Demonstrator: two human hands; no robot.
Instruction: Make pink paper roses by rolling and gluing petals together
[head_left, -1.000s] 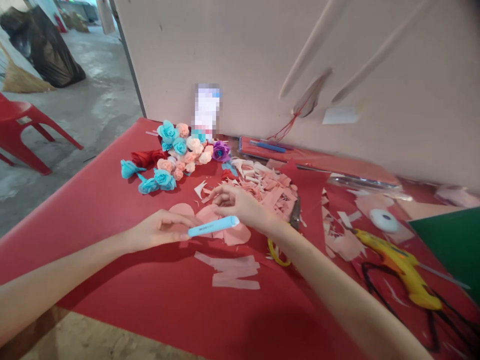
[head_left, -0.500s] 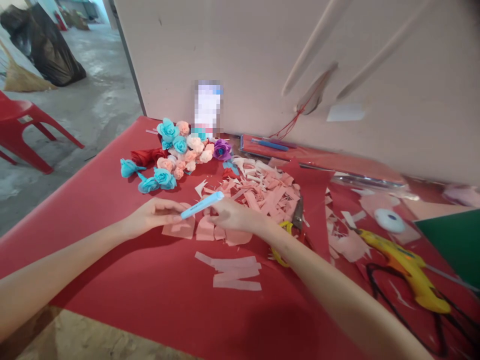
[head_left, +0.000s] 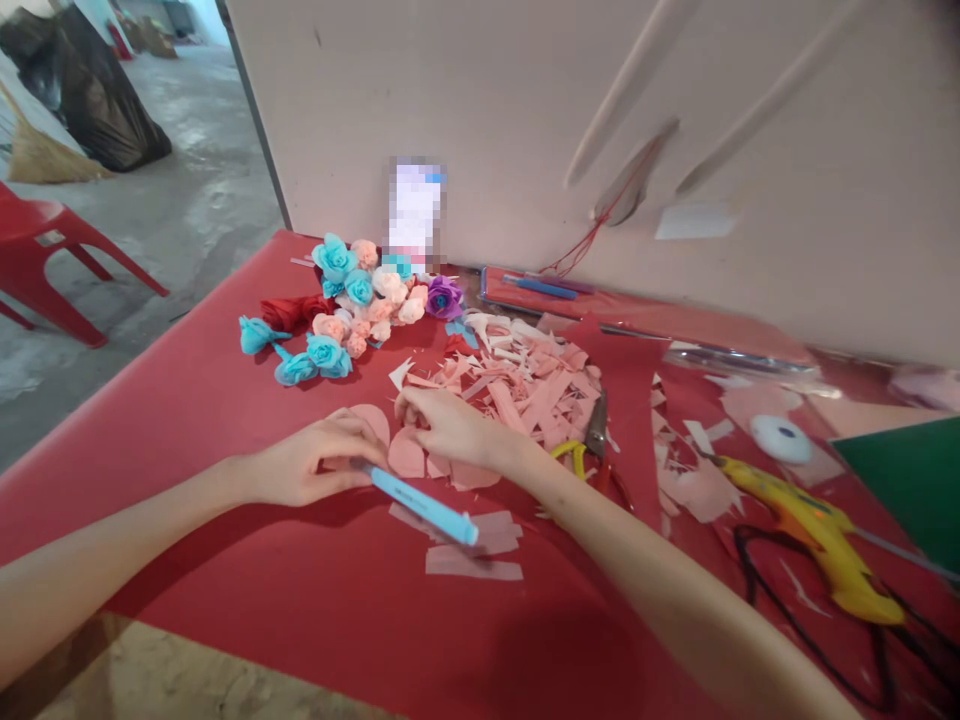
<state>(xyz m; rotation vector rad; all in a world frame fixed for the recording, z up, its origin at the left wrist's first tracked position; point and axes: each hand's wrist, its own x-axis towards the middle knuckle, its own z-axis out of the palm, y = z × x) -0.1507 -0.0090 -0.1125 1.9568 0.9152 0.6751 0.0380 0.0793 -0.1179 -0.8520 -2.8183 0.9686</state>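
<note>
My left hand (head_left: 307,465) is closed round one end of a light blue pen (head_left: 422,503), whose free end points right and toward me over pink paper strips (head_left: 469,545). My right hand (head_left: 450,428) lies just right of it, fingers curled and pinching at pink paper petals (head_left: 409,455) on the red table cover (head_left: 225,420). Behind my right hand spreads a heap of pink paper scraps (head_left: 525,380). The exact piece under my right fingertips is too small to make out.
A cluster of blue, pink, red and purple paper roses (head_left: 352,300) lies at the back left. Yellow-handled scissors (head_left: 581,450) sit right of my wrist. A yellow glue gun (head_left: 810,535), a white tape roll (head_left: 780,438) and green card (head_left: 907,480) are at right. A wall panel (head_left: 525,120) stands behind.
The pen's free end has swung from pointing up and away to pointing down toward me. My right hand has shifted slightly left onto the pink petals.
</note>
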